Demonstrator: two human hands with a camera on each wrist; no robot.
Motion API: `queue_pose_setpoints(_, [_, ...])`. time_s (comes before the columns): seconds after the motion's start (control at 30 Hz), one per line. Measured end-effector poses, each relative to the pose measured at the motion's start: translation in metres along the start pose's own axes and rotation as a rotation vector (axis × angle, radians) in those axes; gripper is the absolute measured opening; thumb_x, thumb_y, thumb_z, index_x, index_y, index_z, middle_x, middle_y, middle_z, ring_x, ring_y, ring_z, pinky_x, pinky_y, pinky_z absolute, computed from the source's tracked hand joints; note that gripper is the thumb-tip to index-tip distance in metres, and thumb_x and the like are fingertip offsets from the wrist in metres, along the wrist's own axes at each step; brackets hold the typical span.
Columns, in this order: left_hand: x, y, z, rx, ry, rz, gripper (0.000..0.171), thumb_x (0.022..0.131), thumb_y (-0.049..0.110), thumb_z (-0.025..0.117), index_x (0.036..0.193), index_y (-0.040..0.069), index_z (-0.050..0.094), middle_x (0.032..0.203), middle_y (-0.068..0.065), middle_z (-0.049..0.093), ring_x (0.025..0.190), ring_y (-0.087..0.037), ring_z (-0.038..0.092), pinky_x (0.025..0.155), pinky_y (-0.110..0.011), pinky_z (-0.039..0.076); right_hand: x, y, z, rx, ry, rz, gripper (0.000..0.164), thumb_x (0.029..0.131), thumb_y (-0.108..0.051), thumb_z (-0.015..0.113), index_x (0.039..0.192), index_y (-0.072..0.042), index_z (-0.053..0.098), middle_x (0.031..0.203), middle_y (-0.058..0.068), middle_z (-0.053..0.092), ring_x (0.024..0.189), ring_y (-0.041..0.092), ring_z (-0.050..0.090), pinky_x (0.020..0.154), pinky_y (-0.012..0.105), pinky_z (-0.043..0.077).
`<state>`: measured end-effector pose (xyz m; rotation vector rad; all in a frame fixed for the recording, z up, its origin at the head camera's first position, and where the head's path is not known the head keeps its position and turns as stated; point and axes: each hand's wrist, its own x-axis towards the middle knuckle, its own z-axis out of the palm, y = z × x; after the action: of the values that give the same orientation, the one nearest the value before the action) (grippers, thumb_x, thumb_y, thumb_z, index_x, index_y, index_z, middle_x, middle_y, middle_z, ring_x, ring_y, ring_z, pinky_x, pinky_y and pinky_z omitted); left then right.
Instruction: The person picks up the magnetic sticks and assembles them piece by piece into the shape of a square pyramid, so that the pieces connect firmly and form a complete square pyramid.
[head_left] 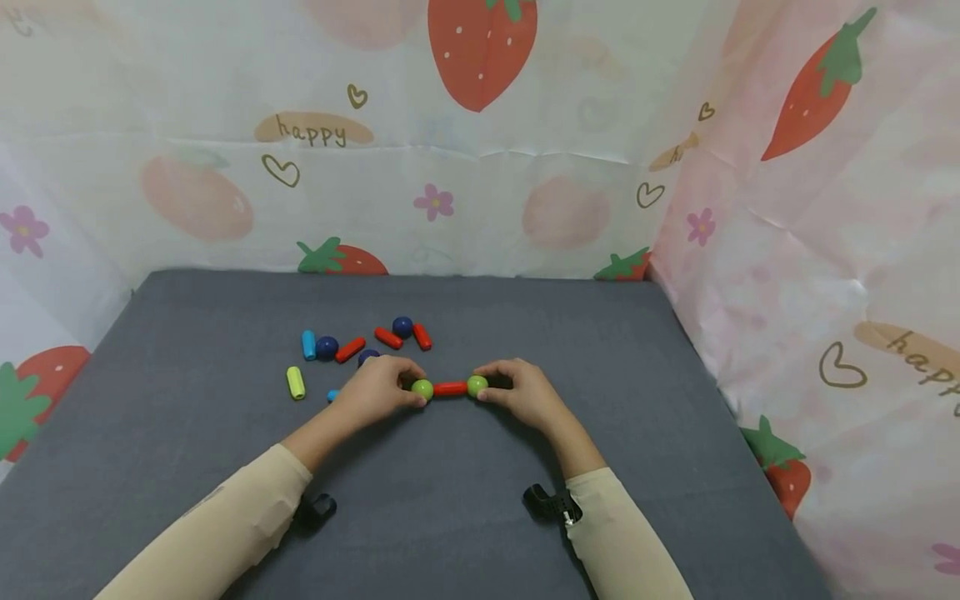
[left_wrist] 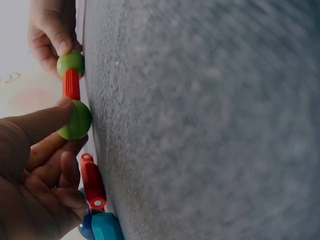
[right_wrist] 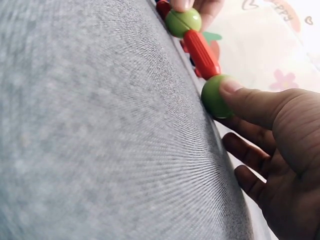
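Observation:
Between the two hands a red ridged rod (head_left: 450, 389) joins two green balls, one at each end. My left hand (head_left: 378, 389) pinches the left green ball (left_wrist: 76, 121) between thumb and fingertips. With thumb and fingers, my right hand (head_left: 525, 392) pinches the right green ball (right_wrist: 217, 96). In both wrist views the rod and balls form one straight line close over the grey cloth. Just beyond the left hand, a dark blue ball (head_left: 367, 357) is partly hidden, and a blue rod (head_left: 333, 396) pokes out beside the wrist.
Further back lie red rods (head_left: 350, 349), dark blue balls (head_left: 326, 347) and a light blue rod (head_left: 308, 345). A yellow-green rod (head_left: 296, 383) lies to the left. The grey-covered table (head_left: 637, 400) is bordered by a strawberry-print curtain (head_left: 465, 167) behind and at both sides.

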<state>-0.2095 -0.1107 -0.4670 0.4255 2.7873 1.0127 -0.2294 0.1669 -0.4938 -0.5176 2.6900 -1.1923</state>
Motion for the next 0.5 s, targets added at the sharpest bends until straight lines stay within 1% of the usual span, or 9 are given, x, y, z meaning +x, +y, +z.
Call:
queue_pose_setpoints(0.13, [0.0003, 0.0016, 0.0018, 0.028, -0.004, -0.001, 0.031, 0.085, 0.026, 0.086, 0.111, 0.015, 0.077, 0.099, 0.003, 0.074, 0.087, -0.012, 0.065, 0.082, -0.037, 0.056, 0.0005, -0.0002, 0.0006, -0.004, -0.006, 0.004, 0.035, 0.088, -0.03, 0.081, 0.123, -0.027, 0.075, 0.126, -0.004, 0.069, 0.125, 0.023, 0.059, 0.108, 0.047, 0.045])
queue_pose_setpoints(0.33, [0.002, 0.0013, 0.0016, 0.026, -0.007, -0.001, 0.029, 0.085, 0.026, 0.086, 0.11, 0.016, 0.077, 0.097, 0.004, 0.074, 0.085, -0.011, 0.064, 0.08, -0.037, 0.055, 0.0017, 0.0015, 0.0003, -0.007, 0.001, -0.001, 0.034, 0.088, -0.03, 0.082, 0.121, -0.028, 0.075, 0.125, -0.005, 0.069, 0.124, 0.022, 0.059, 0.107, 0.047, 0.045])
queue_pose_setpoints(0.5, [0.0043, -0.0002, 0.0006, 0.037, -0.014, -0.005, 0.029, 0.085, 0.026, 0.086, 0.11, 0.017, 0.077, 0.096, 0.005, 0.073, 0.085, -0.011, 0.063, 0.08, -0.036, 0.055, 0.0019, 0.001, -0.0005, 0.013, 0.0, -0.011, 0.033, 0.086, -0.03, 0.084, 0.118, -0.029, 0.076, 0.124, -0.006, 0.07, 0.125, 0.023, 0.059, 0.108, 0.048, 0.044])
